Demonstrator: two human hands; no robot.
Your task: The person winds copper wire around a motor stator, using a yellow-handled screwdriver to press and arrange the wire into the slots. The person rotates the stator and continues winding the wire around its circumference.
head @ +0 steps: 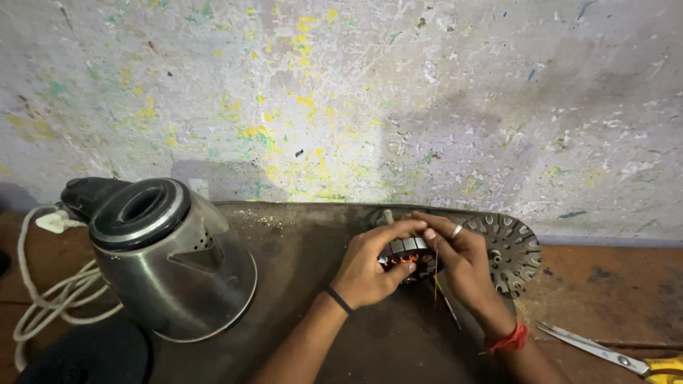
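Paint-flecked, scarred plaster fills the background, and below it lies a dark worn metal sheet (306,235) on a reddish bench. At the centre of that sheet both hands close around a small motor stator (407,254), a ring of stacked grey laminations with copper winding showing orange inside. The left hand (370,267) grips it from about 8 o'clock, thumb and fingers wrapped over its rim; the right hand (459,259), wearing a ring, comes in from about 4 o'clock, its fingers laid over the top edge. The two hands meet across the stator, so neither is nearer; its axis appears to tilt up toward the wall at 12 o'clock. Just beyond the right hand, at 3 o'clock, lies a slotted round metal motor cover (511,250). Far off at 9 o'clock a steel electric kettle (167,259) lies tipped, with a white cord (50,299) looped beside it. Scissors (605,350) rest at 5 o'clock.
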